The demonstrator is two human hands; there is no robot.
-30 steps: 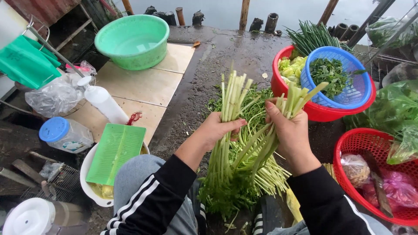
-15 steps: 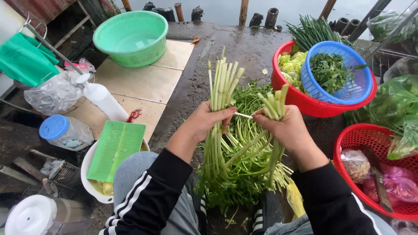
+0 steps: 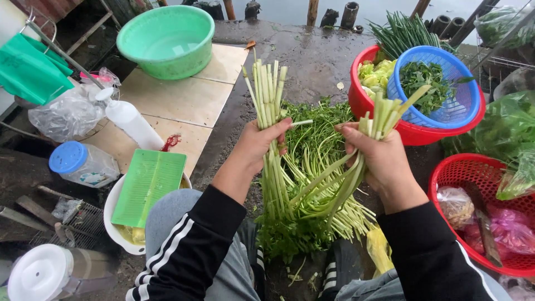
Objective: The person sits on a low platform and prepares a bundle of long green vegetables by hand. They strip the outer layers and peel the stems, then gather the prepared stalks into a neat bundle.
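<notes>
Left hand (image 3: 257, 146) grips one bundle of green stalks (image 3: 268, 95), right hand (image 3: 377, 159) grips a second bundle (image 3: 390, 114), cut ends up, leafy tops hanging between the knees, apparently to split the bunch; red basket (image 3: 412, 134) just beyond right hand.

Both my arms reach forward from the bottom of the view, sleeves black, the left one with white stripes down it. My left hand (image 3: 257, 146) is curled into a fist, back of the hand up, thumb pointing right across to the other hand, wrist bare past the cuff. My right hand (image 3: 380, 159) sits level with it, just apart, also clenched, thumb laid flat on top and pointing left, knuckles turned away from me. Forearms angle inward, so the fists sit closer together than the elbows. Both grips are tight and full.
</notes>
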